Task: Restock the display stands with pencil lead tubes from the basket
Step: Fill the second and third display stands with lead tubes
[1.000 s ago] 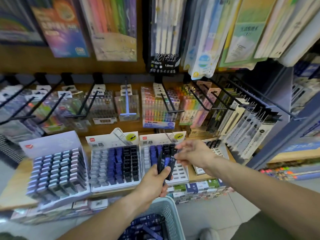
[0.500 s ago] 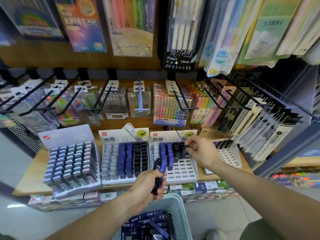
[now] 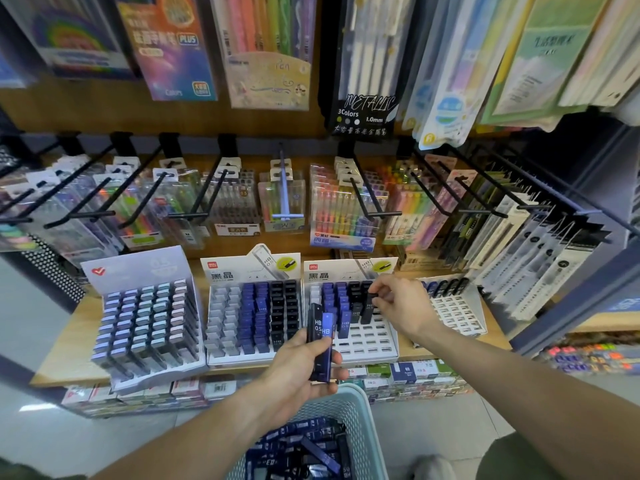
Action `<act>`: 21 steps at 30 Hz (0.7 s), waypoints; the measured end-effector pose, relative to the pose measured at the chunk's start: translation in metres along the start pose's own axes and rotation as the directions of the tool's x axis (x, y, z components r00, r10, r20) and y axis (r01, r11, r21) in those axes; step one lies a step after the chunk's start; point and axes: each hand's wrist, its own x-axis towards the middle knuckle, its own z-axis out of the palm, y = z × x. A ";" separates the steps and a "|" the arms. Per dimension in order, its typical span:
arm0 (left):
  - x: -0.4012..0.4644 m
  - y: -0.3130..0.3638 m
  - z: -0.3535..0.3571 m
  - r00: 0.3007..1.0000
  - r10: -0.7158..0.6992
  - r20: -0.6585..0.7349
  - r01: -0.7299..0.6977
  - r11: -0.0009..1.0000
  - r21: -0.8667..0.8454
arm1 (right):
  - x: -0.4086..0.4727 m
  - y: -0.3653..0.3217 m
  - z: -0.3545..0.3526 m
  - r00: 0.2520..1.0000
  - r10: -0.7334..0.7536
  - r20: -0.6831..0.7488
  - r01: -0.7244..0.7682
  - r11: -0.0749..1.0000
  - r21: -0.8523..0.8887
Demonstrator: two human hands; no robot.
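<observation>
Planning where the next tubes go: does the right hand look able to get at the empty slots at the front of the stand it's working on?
Probably yes: the right hand hangs just above that stand, its front rows open, nothing over them.

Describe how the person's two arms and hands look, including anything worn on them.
Both forearms are bare up to the frame edge: no sleeves, watch, bracelet or gloves show. The left hand and right hand carry no visible rings, and the nails look short and unpainted. Only dark olive cloth, probably clothing, shows at bottom right.
</observation>
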 end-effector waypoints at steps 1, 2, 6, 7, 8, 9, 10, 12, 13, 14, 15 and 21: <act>0.000 0.000 0.001 1.000 0.001 0.001 -0.001 1.000 -0.006 | 0.001 0.001 0.000 1.000 0.005 -0.017 -0.005 1.000 -0.004; 0.000 0.000 0.002 1.000 -0.001 0.001 0.001 1.000 -0.010 | 0.002 0.002 -0.001 1.000 0.010 -0.028 -0.011 1.000 -0.012; 0.000 -0.001 0.003 1.000 -0.007 -0.012 0.007 1.000 -0.014 | 0.004 0.006 0.003 1.000 0.025 -0.015 -0.026 0.998 -0.050; 0.000 -0.001 0.003 1.000 -0.008 -0.011 0.007 1.000 -0.018 | 0.003 0.007 0.006 1.000 0.030 0.005 -0.030 0.999 -0.044; 0.000 -0.001 0.003 1.000 -0.011 -0.007 0.011 1.000 -0.025 | 0.002 0.007 0.009 0.999 0.042 0.023 -0.041 0.998 -0.039; 0.001 0.000 0.002 1.000 -0.012 -0.001 0.012 0.999 -0.033 | 0.002 0.007 0.011 0.998 0.059 0.034 -0.058 0.998 -0.038; 0.001 0.000 0.002 1.000 -0.013 0.006 0.013 0.999 -0.039 | 0.001 0.007 0.012 0.997 0.075 0.036 -0.074 0.997 -0.038; 0.001 0.001 0.001 1.000 -0.017 0.024 0.018 0.999 -0.046 | 0.002 0.006 0.010 0.994 0.100 0.033 -0.098 0.994 -0.057; 0.000 0.002 0.002 0.999 -0.015 0.037 0.016 0.999 -0.043 | 0.002 0.004 0.007 0.994 0.106 0.031 -0.102 0.990 -0.094; -0.002 0.002 0.003 0.999 -0.012 0.048 0.013 0.999 -0.039 | 0.002 0.000 0.003 0.994 0.104 0.014 -0.101 0.986 -0.131; -0.004 0.003 0.003 0.998 -0.011 0.058 0.013 0.999 -0.034 | 0.002 -0.005 0.000 0.995 0.093 -0.021 -0.095 0.985 -0.143; -0.007 0.005 0.004 0.995 -0.006 0.099 0.011 0.999 -0.051 | -0.018 -0.066 -0.016 0.918 0.123 0.377 -0.332 0.758 0.561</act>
